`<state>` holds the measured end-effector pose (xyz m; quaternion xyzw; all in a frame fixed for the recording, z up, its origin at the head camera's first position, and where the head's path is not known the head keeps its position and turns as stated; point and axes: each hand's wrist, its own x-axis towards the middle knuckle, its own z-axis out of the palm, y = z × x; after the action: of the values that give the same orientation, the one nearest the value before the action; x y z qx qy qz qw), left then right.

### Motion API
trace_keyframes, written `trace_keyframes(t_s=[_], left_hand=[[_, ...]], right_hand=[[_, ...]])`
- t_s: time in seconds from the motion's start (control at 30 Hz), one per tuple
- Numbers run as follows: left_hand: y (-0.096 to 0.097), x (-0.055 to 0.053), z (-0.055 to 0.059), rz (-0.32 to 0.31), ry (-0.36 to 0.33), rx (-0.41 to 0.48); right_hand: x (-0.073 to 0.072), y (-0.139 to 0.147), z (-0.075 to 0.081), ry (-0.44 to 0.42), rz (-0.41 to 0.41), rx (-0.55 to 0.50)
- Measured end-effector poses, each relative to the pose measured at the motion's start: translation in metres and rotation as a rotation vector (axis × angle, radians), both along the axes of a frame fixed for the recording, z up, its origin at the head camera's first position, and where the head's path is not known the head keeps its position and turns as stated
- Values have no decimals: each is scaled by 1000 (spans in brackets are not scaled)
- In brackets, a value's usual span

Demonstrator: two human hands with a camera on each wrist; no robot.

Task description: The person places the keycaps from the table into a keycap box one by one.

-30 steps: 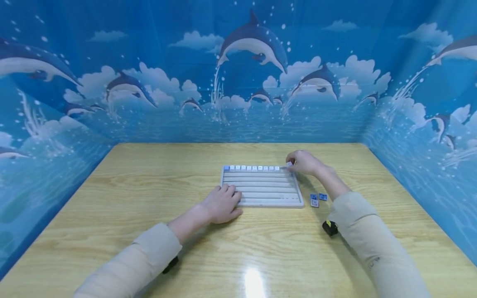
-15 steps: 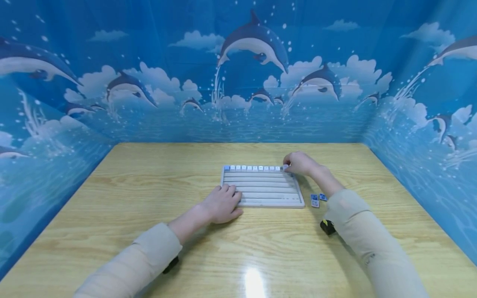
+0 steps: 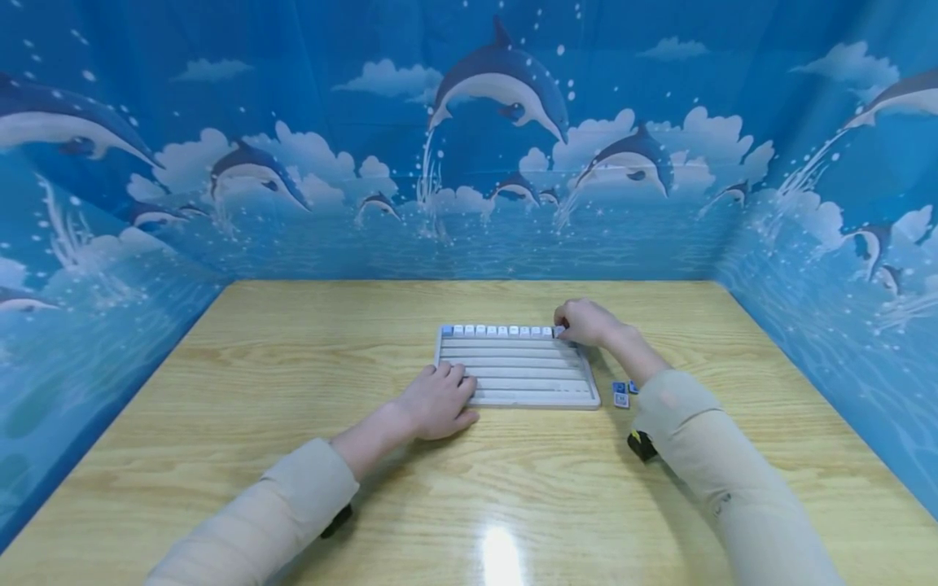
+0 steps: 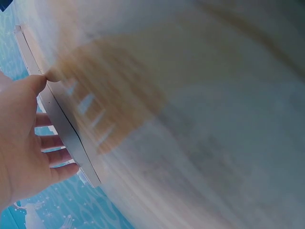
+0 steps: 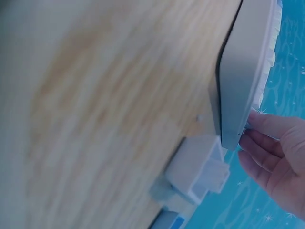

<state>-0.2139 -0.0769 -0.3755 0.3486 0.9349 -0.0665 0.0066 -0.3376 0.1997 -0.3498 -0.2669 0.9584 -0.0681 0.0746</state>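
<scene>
A pale keyboard case (image 3: 513,363) with long bare rows lies flat on the table. Along its far row runs a line of white keycaps (image 3: 501,331), with a blue keycap (image 3: 447,330) at the left end. My left hand (image 3: 436,400) rests on the case's near left corner, its fingers over the left side and the thumb by the front edge. At the right end of that far row, my right hand (image 3: 589,322) pinches a small keycap (image 3: 560,332) against the row. The fingers mostly hide this keycap, and in the right wrist view it is barely visible.
Loose keycaps lie right of the case: a blue one (image 3: 619,387), a white one (image 3: 621,400) with its underside up, and another blue one (image 3: 633,387) partly behind the right forearm. A dolphin-printed curtain (image 3: 469,203) encloses the wooden table (image 3: 308,342).
My right hand has shifted slightly left, bringing the pinched keycap from above the case's far right corner down to the end of the keycap row. The left hand has stayed put.
</scene>
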Motion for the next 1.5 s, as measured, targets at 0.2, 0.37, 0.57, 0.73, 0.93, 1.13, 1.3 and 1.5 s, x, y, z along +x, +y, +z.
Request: trace_keyframes(t_s=[0.2, 0.37, 0.57, 0.73, 0.93, 1.13, 1.3, 1.5], left_hand=[[1, -1, 0, 4, -9, -11], [1, 1, 1, 5, -8, -9], [1, 0, -1, 5, -7, -8], [0, 0, -2, -1, -3, -6], [0, 0, -1, 3, 1, -5], [1, -1, -1, 3, 6, -6], [1, 0, 0, 4, 5, 2], [1, 0, 0, 7, 3, -4]], right_hand=[[0, -2, 0, 3, 10, 10], [0, -2, 0, 4, 9, 14], [1, -2, 0, -16, 1, 17], [2, 0, 0, -41, -26, -13], [4, 5, 3, -58, -61, -54], [5, 20, 7, -25, -46, -84], [9, 34, 9, -14, -29, -93], [16, 49, 13, -37, -35, -111]])
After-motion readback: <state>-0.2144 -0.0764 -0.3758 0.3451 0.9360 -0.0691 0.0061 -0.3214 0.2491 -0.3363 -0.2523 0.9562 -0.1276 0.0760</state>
